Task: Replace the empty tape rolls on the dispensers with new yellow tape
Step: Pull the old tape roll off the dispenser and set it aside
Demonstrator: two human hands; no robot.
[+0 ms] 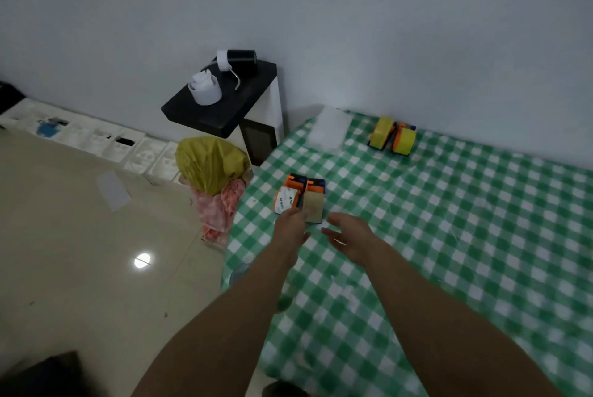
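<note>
A: The left hand (290, 223) covers the near ends of the two dispensers (300, 196); whether its grip touches them is unclear.

B: Label print there?

A: Too blurred to read. The desk (449, 236) runs off the right and bottom edges, and a dark shape (41, 374) at bottom left is cut off.

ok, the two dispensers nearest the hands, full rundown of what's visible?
The near dispensers lie side by side, touching, near the left edge of the green checked tablecloth. Orange and dark blue plastic bodies. The left one carries a white printed core, the right a plain brown cardboard core; no yellow tape on either. The left hand reaches their near ends; contact unclear.
</note>
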